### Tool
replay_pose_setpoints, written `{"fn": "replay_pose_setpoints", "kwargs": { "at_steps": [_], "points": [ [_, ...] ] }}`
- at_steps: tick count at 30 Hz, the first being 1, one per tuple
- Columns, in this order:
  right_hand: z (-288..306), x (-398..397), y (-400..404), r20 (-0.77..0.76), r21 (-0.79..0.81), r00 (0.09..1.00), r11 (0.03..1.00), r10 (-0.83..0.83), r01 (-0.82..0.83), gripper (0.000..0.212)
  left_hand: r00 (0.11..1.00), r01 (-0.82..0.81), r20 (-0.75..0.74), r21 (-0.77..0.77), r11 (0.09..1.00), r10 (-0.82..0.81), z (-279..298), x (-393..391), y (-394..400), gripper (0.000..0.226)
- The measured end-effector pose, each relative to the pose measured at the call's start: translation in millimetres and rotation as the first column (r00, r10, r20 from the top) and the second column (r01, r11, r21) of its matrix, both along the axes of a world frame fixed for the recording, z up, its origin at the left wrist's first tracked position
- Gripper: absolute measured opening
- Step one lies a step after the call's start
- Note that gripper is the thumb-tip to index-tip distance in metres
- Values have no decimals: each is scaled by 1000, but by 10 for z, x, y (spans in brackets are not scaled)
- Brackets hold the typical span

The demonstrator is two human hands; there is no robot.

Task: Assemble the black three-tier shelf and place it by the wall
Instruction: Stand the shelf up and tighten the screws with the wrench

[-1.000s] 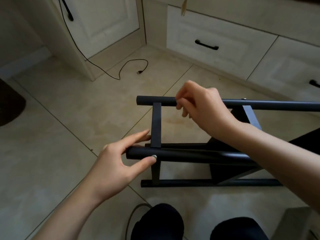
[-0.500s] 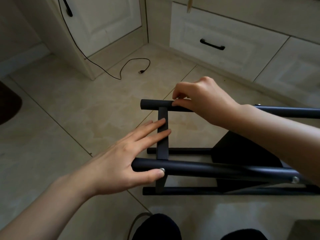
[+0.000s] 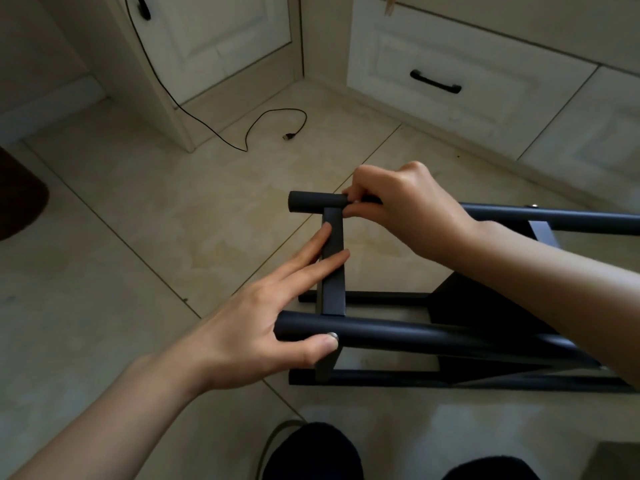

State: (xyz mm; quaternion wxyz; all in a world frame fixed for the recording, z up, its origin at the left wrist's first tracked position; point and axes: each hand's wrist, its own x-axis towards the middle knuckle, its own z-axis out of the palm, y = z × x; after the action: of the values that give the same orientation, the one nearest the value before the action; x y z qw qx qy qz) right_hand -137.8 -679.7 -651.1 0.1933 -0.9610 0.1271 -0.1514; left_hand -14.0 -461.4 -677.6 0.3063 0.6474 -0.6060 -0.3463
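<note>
Shelf frame (image 3: 433,336), black and partly assembled, lies on its side on the tiled floor (image 3: 145,216) in front of a person seated above it, its long round tubes running off toward the right edge of the view. The left hand (image 3: 263,327) rests at the frame's near end: the thumb presses a small silver screw head (image 3: 332,336) on the near tube (image 3: 398,332), while the straight fingers lie along the flat crossbar (image 3: 333,261) that joins the near tube to the far one. Half a second ago those fingers only reached the crossbar's lower half; they now stretch further up it. The right hand (image 3: 405,209) has curled fingers and thumb pinched on the far tube (image 3: 313,201) right at the crossbar joint; whether anything small sits between the fingertips cannot be told. A second ago this hand hovered just above that tube, and the left fingers pointed past the crossbar rather than lying on it. The camera has dipped and drawn closer, so the frame sits lower in the view than before. Behind, a black cable (image 3: 242,133) trails from the cream cabinet (image 3: 221,39) across the floor, and a drawer (image 3: 450,74) with a black handle (image 3: 435,82) faces the scene. Dark-clad knees (image 3: 311,452) show at the bottom edge.
</note>
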Motion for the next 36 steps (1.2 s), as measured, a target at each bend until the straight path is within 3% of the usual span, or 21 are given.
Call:
{"fn": "replay_pose_setpoints", "kwargs": {
  "at_steps": [10, 13, 16, 21, 25, 28, 32, 36],
  "points": [
    [33, 46, 57, -41, 82, 991, 988, -130, 133, 16, 1000, -7, -3, -20, 1000, 7, -16, -30, 37, 77],
    [91, -105, 87, 122, 91, 971, 976, -207, 197, 14, 999, -14, 30, -36, 999, 15, 8, -45, 44, 76],
    [70, -319, 163, 185, 249, 960, 955, -209, 160, 16, 997, -16, 70, -52, 999, 20, 29, -51, 46, 75],
    [-184, -589, 362, -50, 578, 988, 802, -149, 150, 6, 982, -7, 188, -67, 998, 19, 59, -60, 87, 73],
    [-304, -629, 493, -178, 692, 984, 709, -14, 135, 4, 912, 74, 408, -59, 995, -44, 88, -58, 166, 77],
    [-301, -616, 597, -242, 696, 965, 711, 106, 96, 7, 857, 132, 508, -46, 990, -90, 125, -54, 182, 77],
    [-268, -592, 601, -251, 740, 962, 661, 103, 122, 12, 854, 138, 514, -72, 988, -82, 104, -52, 179, 70],
    [-283, -555, 584, -358, 765, 928, 603, 107, 226, 16, 894, 127, 442, -86, 988, -77, 63, -55, 174, 66]
  ]
}}
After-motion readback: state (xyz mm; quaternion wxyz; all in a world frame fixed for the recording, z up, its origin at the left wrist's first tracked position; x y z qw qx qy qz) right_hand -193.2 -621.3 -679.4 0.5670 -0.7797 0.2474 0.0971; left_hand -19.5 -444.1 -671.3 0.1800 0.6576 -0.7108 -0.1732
